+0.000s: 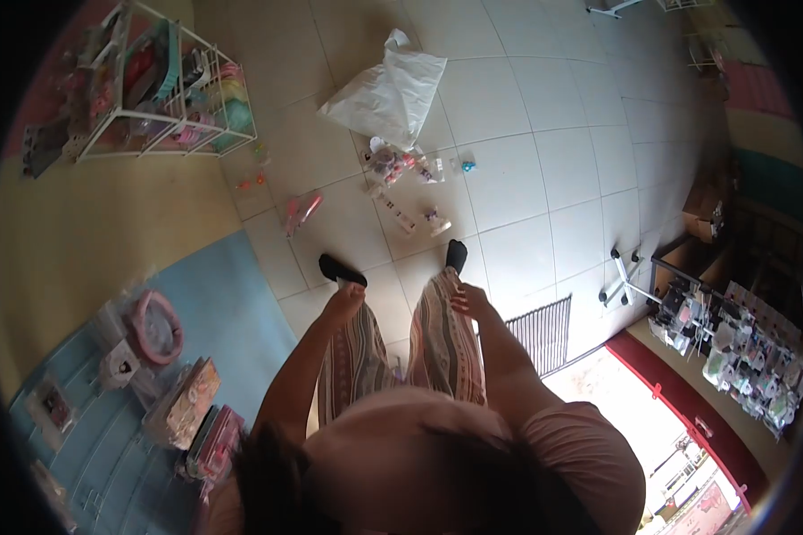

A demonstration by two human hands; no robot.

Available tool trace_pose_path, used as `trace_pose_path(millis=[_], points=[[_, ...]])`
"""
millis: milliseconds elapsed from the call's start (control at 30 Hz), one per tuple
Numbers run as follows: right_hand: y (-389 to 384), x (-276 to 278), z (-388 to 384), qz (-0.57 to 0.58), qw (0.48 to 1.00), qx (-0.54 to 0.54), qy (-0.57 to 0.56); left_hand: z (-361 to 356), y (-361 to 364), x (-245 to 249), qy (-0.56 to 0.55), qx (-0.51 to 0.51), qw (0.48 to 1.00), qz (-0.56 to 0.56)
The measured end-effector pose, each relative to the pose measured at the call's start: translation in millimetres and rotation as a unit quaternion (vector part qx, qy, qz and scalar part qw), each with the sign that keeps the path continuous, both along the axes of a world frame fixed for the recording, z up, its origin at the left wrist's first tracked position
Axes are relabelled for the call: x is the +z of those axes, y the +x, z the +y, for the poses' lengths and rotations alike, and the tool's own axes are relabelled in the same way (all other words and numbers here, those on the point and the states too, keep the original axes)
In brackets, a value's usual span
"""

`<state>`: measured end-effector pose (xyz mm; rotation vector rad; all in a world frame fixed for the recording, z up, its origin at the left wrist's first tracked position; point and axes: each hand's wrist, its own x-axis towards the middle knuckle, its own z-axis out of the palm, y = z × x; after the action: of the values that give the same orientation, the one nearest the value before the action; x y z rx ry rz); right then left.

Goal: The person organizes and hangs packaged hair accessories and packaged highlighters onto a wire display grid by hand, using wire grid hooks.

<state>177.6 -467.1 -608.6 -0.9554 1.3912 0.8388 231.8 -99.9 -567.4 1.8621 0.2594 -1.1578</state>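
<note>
My left hand [347, 298] is at the lower end of the left leg of my patterned trousers [446, 352], just behind my left dark shoe [341, 270]. Its fingers are mostly hidden. On the right trouser leg rests my right hand [468, 300], fingers apart, with no object visible in it. My right dark shoe [456, 256] is on the tiles just beyond. Ahead of my feet lie a pile of small packaged items [391, 166], a strip of packaging [395, 212], a small clear packet [436, 222] and a pink packaged item [302, 212].
A white plastic bag [388, 94] lies beyond the pile, with a small blue item [468, 166] to the right. A white wire rack [174, 120] holds goods at upper left. Packaged goods hang on a blue wall [214, 294]. More hanging packets [732, 348] and a wheeled base [625, 281] are at right.
</note>
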Motion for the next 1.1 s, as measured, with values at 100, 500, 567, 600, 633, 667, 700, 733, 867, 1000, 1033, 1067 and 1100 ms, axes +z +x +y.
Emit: trace_pose_path(millis=[100, 500, 567, 600, 633, 667, 700, 733, 867, 1000, 1033, 1067, 1100], points=[[12, -50, -15, 0.028, 0.997, -0.068, 0.000, -38, 3, -55, 0.048, -0.006, 0.998, 0.039], [134, -344, -62, 0.008, 0.923, -0.353, 0.153, -240, 157, -354, 0.179, -0.246, 0.923, -0.234], [154, -380, -63, 0.041, 0.926, -0.361, 0.105, -257, 191, -404, 0.205, -0.268, 0.858, -0.387], [159, -397, -63, 0.056, 0.927, -0.363, 0.080, -263, 211, -421, 0.233, -0.294, 0.811, -0.449], [150, -423, -60, 0.061, 0.936, -0.344, 0.041, -272, 233, -419, 0.260, -0.312, 0.798, -0.445], [137, -455, -58, 0.065, 0.945, -0.322, 0.002, -277, 250, -421, 0.271, -0.320, 0.791, -0.445], [131, -475, -57, 0.065, 0.952, -0.296, -0.034, -279, 262, -425, 0.282, -0.326, 0.783, -0.448], [136, -468, -55, 0.104, 0.946, -0.297, -0.080, -281, 266, -428, 0.316, -0.341, 0.779, -0.421], [133, -486, -66, -0.010, 0.938, -0.092, -0.335, -276, 278, -447, 0.389, -0.380, 0.740, -0.396], [218, -422, -113, -0.081, 0.897, 0.127, -0.415, -278, 271, -460, 0.429, -0.407, 0.696, -0.407], [237, -414, -122, -0.113, 0.850, 0.190, -0.478, -280, 271, -449, 0.373, -0.371, 0.727, -0.441], [253, -407, -131, -0.186, 0.815, 0.204, -0.509, -279, 265, -445, 0.318, -0.328, 0.760, -0.462], [265, -408, -142, -0.204, 0.795, 0.266, -0.505, -278, 245, -443, 0.306, -0.332, 0.766, -0.458]])
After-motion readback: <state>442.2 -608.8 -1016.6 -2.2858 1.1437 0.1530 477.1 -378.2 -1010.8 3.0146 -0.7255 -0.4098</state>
